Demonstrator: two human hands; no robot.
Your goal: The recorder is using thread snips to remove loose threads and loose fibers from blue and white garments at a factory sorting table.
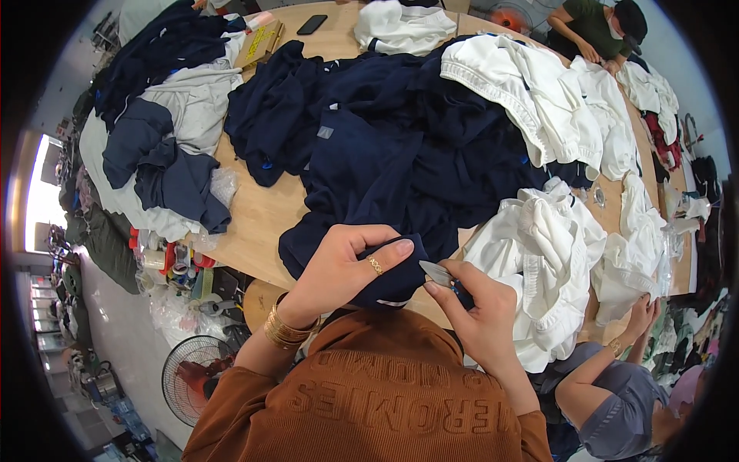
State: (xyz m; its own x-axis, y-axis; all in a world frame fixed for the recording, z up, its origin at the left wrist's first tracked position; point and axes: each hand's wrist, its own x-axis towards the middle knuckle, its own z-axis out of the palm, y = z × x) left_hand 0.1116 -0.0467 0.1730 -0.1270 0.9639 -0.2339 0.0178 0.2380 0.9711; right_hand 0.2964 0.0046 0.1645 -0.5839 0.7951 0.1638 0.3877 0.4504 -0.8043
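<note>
— Nearest the lens, low in the frame, what are the two hands doing?

— Left hand [346,262], with a ring and gold bangles, is closed over a fold of dark navy knitted garment [392,165], thumb pressed flat on top. Right hand [481,312] is pinched narrow around small metal thread snips with a blue grip [443,276], blade tip touching the pinched edge of cloth.

— And where does that garment lie?

— It spills from the lower centre up across the round pale wooden table [258,215], merging with a heap of the same navy cloth at mid-frame.

— How far along does the work look?

— Hard to call. By my judgement the trimming is mid-way at best — a big navy pile sits untouched behind the hands, and white ribbed-hem garments [539,100] are heaped at upper right and lower right. Which heaps are finished I cannot tell.

— Anything else?

— Grey and navy clothes [165,131] at upper left, a black phone [311,24] at the top edge, a floor fan [196,377] at lower left. Another person's hand [643,312] works white cloth at lower right — a third person sits at the upper right.
</note>
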